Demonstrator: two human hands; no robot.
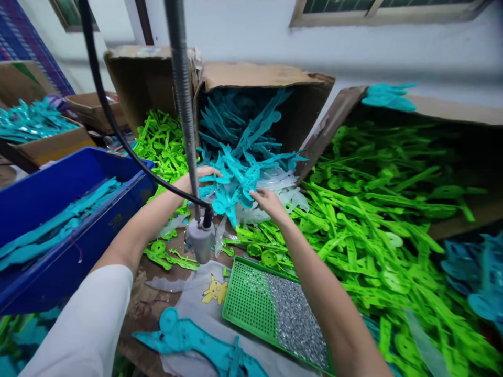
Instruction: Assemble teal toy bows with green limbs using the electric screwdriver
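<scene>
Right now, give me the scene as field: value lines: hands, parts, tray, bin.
left hand: at the left side of the teal parts; hand partly behind the metal pole
right hand: fingers at the teal parts' right edge; hand grip unclear
lime-green parts: heaped to the right
green tray: silver pieces on its right side, bare perforated base on its left
blue bin: long teal pieces inside; wall left of the left arm

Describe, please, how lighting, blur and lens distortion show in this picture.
Head view: deep shadow fills the rightmost cardboard box; head view, right edge: the teal parts look soft; head view, centre: the right hand is clearer; head view, lower left: the white sleeve looks stretched, likely by the lens.
</scene>
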